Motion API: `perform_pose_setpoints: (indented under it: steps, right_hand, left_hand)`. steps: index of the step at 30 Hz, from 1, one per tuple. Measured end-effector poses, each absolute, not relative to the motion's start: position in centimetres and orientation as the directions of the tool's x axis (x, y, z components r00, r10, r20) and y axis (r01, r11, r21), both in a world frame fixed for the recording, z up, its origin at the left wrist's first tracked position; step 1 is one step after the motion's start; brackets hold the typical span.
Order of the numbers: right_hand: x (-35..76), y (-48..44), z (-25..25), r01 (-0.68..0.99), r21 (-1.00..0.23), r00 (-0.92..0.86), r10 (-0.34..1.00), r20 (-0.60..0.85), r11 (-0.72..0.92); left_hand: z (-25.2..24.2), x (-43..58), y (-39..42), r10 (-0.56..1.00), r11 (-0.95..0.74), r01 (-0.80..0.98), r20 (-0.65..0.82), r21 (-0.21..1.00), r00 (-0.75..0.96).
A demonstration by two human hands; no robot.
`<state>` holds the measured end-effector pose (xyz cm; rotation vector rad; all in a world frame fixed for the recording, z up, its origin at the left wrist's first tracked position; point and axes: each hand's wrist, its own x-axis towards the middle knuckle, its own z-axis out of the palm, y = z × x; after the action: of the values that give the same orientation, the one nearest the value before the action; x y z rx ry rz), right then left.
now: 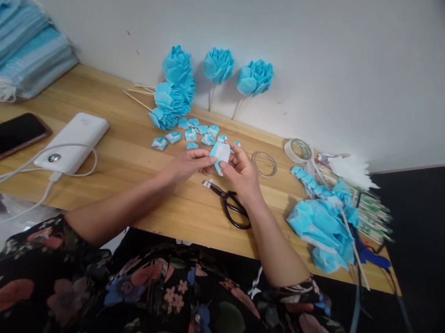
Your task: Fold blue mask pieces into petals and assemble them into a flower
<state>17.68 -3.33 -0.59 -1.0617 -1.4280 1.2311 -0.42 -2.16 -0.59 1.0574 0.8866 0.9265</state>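
My left hand (pixel 189 165) and my right hand (pixel 241 172) meet over the wooden table (pixel 130 164), both pinching one small blue and white folded piece (pixel 221 153) between their fingertips. Just behind the hands lie several small folded blue petals (pixel 190 134). Black scissors (pixel 230 204) rest on the table right under my right wrist. Blue flowers on sticks (pixel 218 66) lean against the wall beyond the petals, with more of them piled at the left (pixel 172 98).
A white power bank (pixel 74 142) with a cable and a dark phone (pixel 7 137) lie at the left. Stacked blue masks (pixel 19 48) sit at the far left. Two tape rolls (pixel 264 163) (pixel 298 151) and a heap of blue scraps (pixel 325 228) are at the right.
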Motion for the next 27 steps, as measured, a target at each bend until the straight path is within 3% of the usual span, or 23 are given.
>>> perform_pose_setpoints:
  steps: [9,27]
  right_hand:
    - [18.39,-3.2,0.01,0.083,-0.994,-0.229,0.972,0.047,0.068]
    - [18.25,-3.3,0.45,0.207,-0.964,-0.08,0.985,0.155,0.168]
  left_hand:
    - [-0.03,-0.4,-2.6,0.872,0.125,0.082,-0.148,0.989,0.466]
    - [0.29,-0.44,-2.53,0.907,0.135,0.06,-0.148,0.989,0.394]
